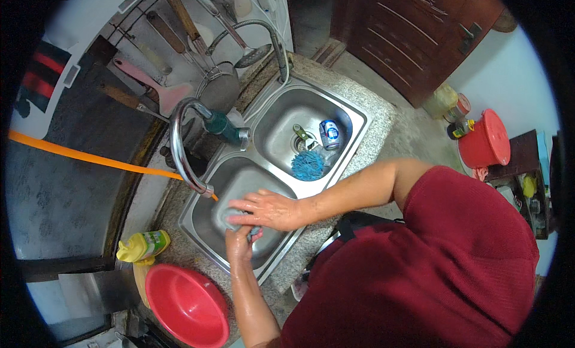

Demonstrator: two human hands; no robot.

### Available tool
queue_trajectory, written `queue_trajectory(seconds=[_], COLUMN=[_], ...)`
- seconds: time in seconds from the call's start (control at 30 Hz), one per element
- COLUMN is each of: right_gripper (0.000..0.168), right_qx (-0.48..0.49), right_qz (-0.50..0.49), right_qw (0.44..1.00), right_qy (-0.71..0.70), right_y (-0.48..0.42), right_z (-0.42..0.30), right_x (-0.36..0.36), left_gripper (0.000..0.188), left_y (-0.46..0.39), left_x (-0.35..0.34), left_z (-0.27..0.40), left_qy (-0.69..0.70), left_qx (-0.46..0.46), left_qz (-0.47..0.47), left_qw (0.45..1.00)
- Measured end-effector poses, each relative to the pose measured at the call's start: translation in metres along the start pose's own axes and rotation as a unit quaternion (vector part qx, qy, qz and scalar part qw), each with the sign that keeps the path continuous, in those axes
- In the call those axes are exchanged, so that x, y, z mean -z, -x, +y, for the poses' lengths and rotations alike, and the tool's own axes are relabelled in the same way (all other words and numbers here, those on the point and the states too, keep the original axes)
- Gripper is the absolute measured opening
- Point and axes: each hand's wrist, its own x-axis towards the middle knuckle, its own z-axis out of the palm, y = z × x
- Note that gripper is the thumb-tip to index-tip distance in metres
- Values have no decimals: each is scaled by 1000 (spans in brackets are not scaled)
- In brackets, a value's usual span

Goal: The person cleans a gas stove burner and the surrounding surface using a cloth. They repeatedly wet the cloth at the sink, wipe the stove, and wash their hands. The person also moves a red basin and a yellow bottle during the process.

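Observation:
Both my hands are wet and close together over the left basin of a stainless steel double sink. My left hand comes from below, its fingers curled around a greyish, cloth-like item. From the right, my right hand lies over the same item with its fingers bent across it. The two hands hide most of its shape. Just above them is the spout of a curved chrome faucet. An orange strip runs behind the faucet, with an orange tip showing beside the spout.
The right basin holds a blue chenille scrubber, a can and a green-handled peeler. On the granite counter stand a yellow bottle and a red plastic basin. Utensils, including a skimmer, hang behind the sink.

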Motion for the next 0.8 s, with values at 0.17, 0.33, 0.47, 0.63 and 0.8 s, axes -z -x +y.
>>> queue_trajectory(seconds=[0.17, 0.33, 0.47, 0.63, 0.8], right_gripper=[50, 40, 24, 20, 15], right_qx=[325, 421, 339, 224, 161], right_qz=[40, 29, -34, -85, -109], right_qw=[945, 906, 939, 967, 978], right_qy=[-2, 29, 45, 85, 68], right_y=[-30, -76, -83, -84, -88], right_z=[41, 28, 34, 29, 25], right_x=[-9, -1, -24, -39, -42], left_gripper=[21, 24, 23, 23, 13], left_y=[-1, 11, 12, 14, 0], left_x=[12, 40, 34, 17, 23], left_z=[16, 22, 18, 28, 19], left_qy=[98, 39, 31, -50, -188], left_qx=[72, 32, 52, 32, 12], left_qz=[-100, -144, -99, -12, 62], left_qw=[987, 988, 993, 998, 980])
